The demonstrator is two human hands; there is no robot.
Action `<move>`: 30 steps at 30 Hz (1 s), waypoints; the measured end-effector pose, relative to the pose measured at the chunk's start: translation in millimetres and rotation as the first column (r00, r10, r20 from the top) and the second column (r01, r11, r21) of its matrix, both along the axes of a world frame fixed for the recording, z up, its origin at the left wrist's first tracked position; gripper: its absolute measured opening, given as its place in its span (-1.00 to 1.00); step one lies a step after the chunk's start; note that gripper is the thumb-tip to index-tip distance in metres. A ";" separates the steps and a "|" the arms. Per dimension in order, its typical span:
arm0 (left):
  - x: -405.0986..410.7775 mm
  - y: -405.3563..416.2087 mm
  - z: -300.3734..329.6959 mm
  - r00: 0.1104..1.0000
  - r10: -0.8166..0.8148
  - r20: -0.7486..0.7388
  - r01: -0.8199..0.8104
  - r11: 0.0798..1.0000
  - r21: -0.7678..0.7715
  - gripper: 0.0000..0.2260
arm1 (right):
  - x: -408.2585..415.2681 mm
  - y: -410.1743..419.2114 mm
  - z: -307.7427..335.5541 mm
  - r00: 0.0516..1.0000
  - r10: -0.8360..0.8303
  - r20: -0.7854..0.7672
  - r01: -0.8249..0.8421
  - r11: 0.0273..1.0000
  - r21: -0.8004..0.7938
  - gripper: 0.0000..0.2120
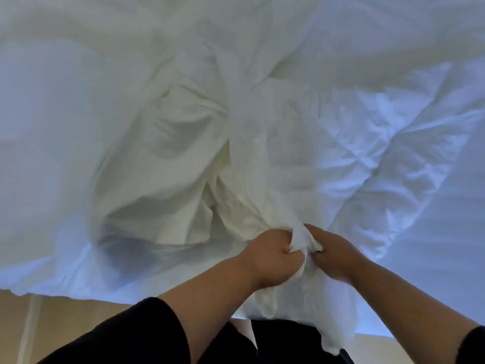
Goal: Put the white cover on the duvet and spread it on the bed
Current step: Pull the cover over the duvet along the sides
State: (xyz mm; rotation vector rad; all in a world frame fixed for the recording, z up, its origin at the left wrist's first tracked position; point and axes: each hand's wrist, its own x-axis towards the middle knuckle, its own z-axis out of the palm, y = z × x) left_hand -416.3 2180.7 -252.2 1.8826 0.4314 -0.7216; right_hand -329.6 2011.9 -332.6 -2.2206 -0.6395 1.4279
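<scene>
White bedding fills the bed. The smooth white cover [168,143] lies bunched in folds across the left and middle, with a dark hollow in its folds at the lower left. The quilted duvet [388,143] shows crinkled at the right. My left hand [273,256] grips a bunch of white fabric in a fist at the bed's near edge. Right beside it, my right hand [333,253] pinches the same bunch with curled fingers. The fabric hangs down from both hands over the bed's edge. Whether the gripped bunch is cover, duvet or both I cannot tell.
A tan floor [65,324] shows below the bed's near edge at the lower left and lower right. My dark sleeves and dark clothing [283,340] fill the bottom middle. The bedding hangs over the near edge of the bed.
</scene>
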 end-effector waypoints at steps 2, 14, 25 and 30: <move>-10.0 0.1 5.3 0.997 -0.074 -0.037 0.073 0.996 -0.042 -0.76 | 2.1 -5.7 14.0 0.982 -0.067 -0.175 0.075 0.996 0.041 -0.45; -69.1 90.2 0.2 0.867 -0.465 0.177 0.411 0.870 0.273 -0.60 | 3.1 220.3 25.5 0.535 -0.557 -0.635 0.815 0.540 0.213 -0.13; -24.8 326.0 -87.8 0.988 -0.001 -0.153 0.122 0.610 0.783 -0.03 | 9.8 324.2 -38.4 0.327 -0.658 -0.678 0.904 0.426 0.022 -0.51; -37.5 356.7 -122.8 0.998 -0.047 0.049 -0.015 0.551 0.834 -0.56 | -21.1 349.1 -53.6 0.505 -0.739 -0.447 0.861 0.471 0.193 -0.55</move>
